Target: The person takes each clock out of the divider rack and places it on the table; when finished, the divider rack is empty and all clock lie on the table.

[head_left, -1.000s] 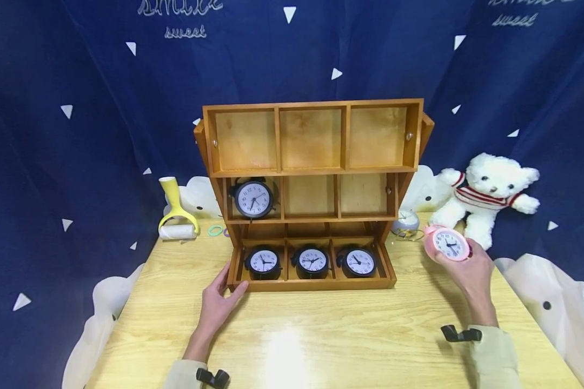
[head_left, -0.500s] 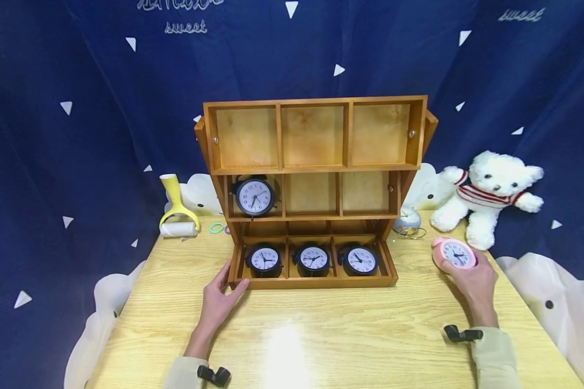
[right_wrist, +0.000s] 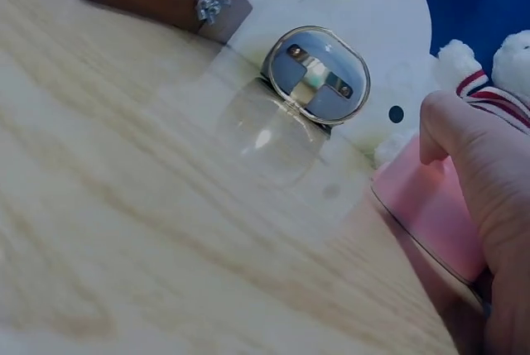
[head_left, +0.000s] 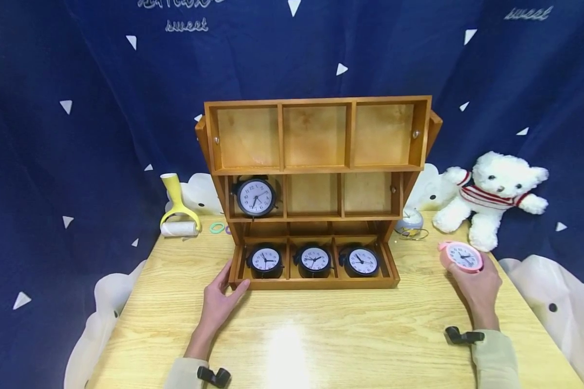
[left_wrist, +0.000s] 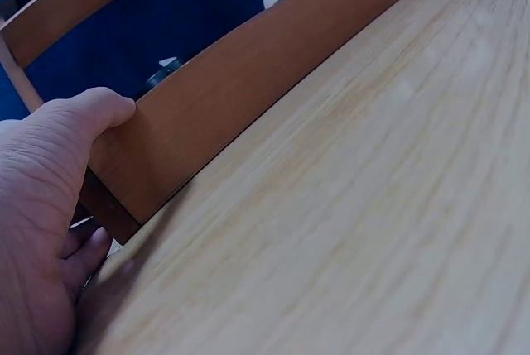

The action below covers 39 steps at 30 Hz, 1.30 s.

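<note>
A wooden shelf rack (head_left: 317,283) with three tiers of square compartments stands in mid-table. My left hand (head_left: 219,299) grips its lower left front corner; in the left wrist view the thumb presses the front board (left_wrist: 199,107) and the fingers lie at the side. On the far right, beside the bear, my right hand (head_left: 479,286) holds a pink alarm clock (head_left: 462,256), dial facing up toward me. Black alarm clocks fill the bottom tier, left (head_left: 265,261), middle (head_left: 313,262) and right (head_left: 360,262). Another black alarm clock (head_left: 255,198) sits in the middle tier's left compartment.
A white teddy bear (head_left: 498,197) sits at the back right. Left of it stands a small grey round clock (head_left: 411,220) with a thin gold rim piece before it. A yellow-handled lint roller (head_left: 177,205) and a green ring (head_left: 217,228) lie at the back left.
My right hand has carried the pink clock a little to the right and down, toward the tabletop, with its dial tipped further up. My left hand stays at the rack's corner.
</note>
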Motion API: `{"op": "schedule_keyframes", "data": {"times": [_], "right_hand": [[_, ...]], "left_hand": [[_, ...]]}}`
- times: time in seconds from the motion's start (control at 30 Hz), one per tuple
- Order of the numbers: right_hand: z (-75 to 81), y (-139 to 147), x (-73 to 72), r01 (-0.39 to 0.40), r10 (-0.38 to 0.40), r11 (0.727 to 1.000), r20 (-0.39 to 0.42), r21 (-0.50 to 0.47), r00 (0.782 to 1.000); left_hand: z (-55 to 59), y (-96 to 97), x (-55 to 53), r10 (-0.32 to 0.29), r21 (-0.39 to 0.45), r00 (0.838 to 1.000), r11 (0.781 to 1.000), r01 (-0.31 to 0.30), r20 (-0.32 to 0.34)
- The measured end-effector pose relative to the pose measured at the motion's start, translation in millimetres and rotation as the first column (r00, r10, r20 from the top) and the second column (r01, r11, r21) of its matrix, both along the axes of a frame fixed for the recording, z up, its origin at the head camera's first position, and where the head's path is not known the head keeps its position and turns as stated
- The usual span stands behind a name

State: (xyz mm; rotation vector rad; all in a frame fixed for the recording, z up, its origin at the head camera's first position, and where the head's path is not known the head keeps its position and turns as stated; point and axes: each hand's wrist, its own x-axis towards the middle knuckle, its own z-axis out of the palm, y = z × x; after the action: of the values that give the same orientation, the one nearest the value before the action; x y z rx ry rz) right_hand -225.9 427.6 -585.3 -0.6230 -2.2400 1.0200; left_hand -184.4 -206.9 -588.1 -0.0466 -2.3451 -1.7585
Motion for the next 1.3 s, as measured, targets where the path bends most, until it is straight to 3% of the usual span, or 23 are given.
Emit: {"op": "schedule_keyframes", "data": {"times": [0.43,0.63,0.73,0.83,1.0,1.13,1.3], "right_hand": [[-4.0,1.0,0.2,-0.034,0.034,0.999,-0.083,-0.005,0.996],[4.5,-2.3,3.2,0.005,-0.012,0.998,-0.103,-0.07,0.995],[9.1,-5.8,2.9,0.03,-0.042,0.997,-0.175,-0.076,0.984],[13.7,-10.1,-0.2,0.05,-0.057,0.998,-0.31,-0.03,0.949],[29.3,-23.9,-8.3,0.077,-0.024,0.994,-0.521,0.08,0.853],[62.4,-53.9,-8.1,0.067,0.004,0.994,-0.626,0.091,0.78],[109.7,-106.6,7.9,-0.002,0.059,0.997,-0.716,0.081,0.696]], "left_hand": [[-0.6,-0.3,0.0,0.0,-0.007,1.0,1.0,0.0,0.004],[0.2,0.3,0.3,-0.003,-0.007,1.0,1.0,0.003,-0.004],[0.7,0.4,0.1,-0.002,-0.005,1.0,1.0,0.002,-0.001],[-0.1,-0.1,-0.8,-0.002,-0.002,1.0,1.0,0.002,0.003],[-2.1,-1.2,-0.4,-0.012,0.004,1.0,1.0,0.012,0.01],[-1.3,-0.7,0.4,-0.011,0.009,1.0,1.0,0.011,0.005],[0.3,-0.7,1.1,-0.007,0.004,1.0,1.0,0.007,0.003]]}}
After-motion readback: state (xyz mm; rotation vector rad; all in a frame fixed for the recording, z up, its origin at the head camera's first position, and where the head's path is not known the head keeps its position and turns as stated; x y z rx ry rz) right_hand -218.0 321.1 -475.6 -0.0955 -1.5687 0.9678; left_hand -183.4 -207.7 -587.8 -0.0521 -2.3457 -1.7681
